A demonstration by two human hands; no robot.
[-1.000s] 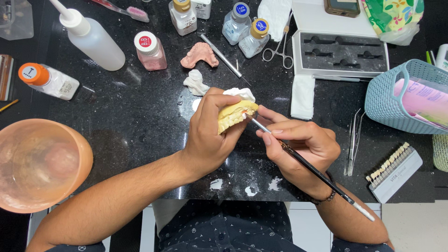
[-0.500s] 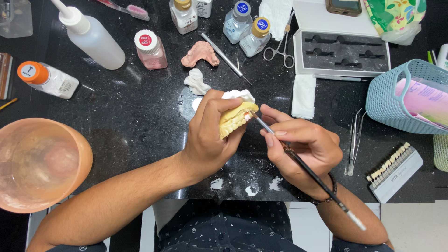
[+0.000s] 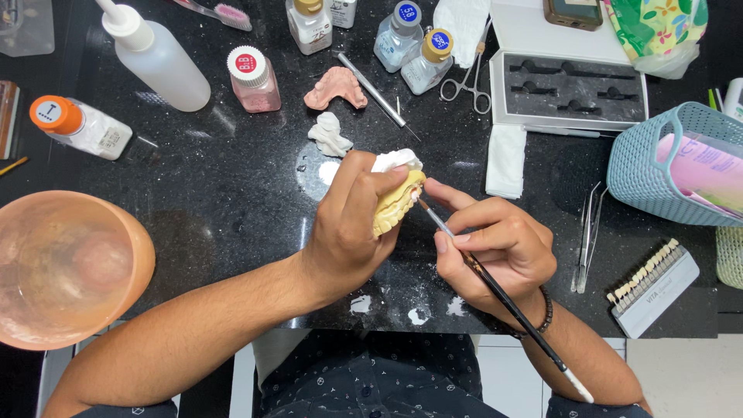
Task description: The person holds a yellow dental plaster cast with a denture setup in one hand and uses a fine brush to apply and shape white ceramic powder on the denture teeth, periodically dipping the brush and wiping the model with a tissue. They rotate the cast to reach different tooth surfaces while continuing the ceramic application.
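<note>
My left hand (image 3: 352, 224) grips a yellow plaster dental cast (image 3: 396, 205) above the black speckled countertop (image 3: 232, 201), tilted on its side. My right hand (image 3: 495, 251) holds a thin black-handled brush (image 3: 503, 298) like a pen. The brush tip touches the upper edge of the cast, where a bit of pink shows. A white crumpled tissue (image 3: 396, 159) lies just behind the cast.
An orange rubber bowl (image 3: 66, 267) sits at the left. Behind lie bottles (image 3: 159, 58), a pink denture base (image 3: 335, 87), a white plaster lump (image 3: 330, 135), scissors (image 3: 468, 77) and a white case (image 3: 569, 81). Tweezers (image 3: 587, 236), a tooth shade guide (image 3: 650, 286) and a blue basket (image 3: 673, 166) are at the right.
The left hand has turned the cast more upright. The brush tip stays on the cast's edge while its handle has swung slightly.
</note>
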